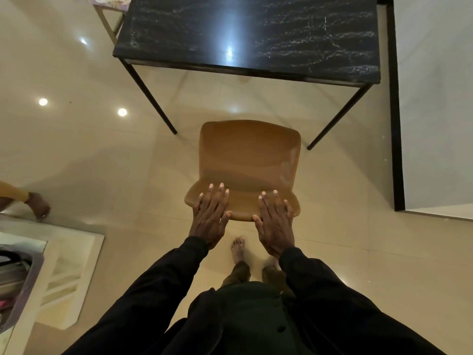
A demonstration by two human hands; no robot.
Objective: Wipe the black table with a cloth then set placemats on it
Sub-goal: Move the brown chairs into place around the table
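1. Tan moulded chair [249, 155] is taking both grips on the top of its backrest. The left grip [210, 216] and the right grip [275, 224] are lying side by side, apart from each other. Their fingers [220, 198] are stretching straight and flat over the front face, with thumbs sitting at the near rim. Neither grip is clamping round anything.
2. Judging by its look, the chair shell is stiff, smooth and fairly light. The backrest's top rim, where the grips are resting, is looking like the sound place to take it.
3. Beyond the chair, well apart from both grips, the black worktop [256, 34] is standing on thin dark legs [151, 98]. Its white-veined, stone-like top is shining, so it is probably hard, heavy and slick. A cloth should be gliding over it under flat palm pressure. Placemats may be sliding on the polish.
4. No cloth or placemats are showing anywhere. The worktop's far edge is running out of frame, and a glare streak is hiding whether dust is lying on it. The chair's legs are hiding beneath the seat.
5. At the margins, a patterned chair seat [110, 2] is getting cut off at the top left. A white black-edged panel [435, 98] is filling the right side. Another person's foot [38, 207] is standing on the tiled floor [102, 149]. A steel object [15, 272] is too cropped to name.
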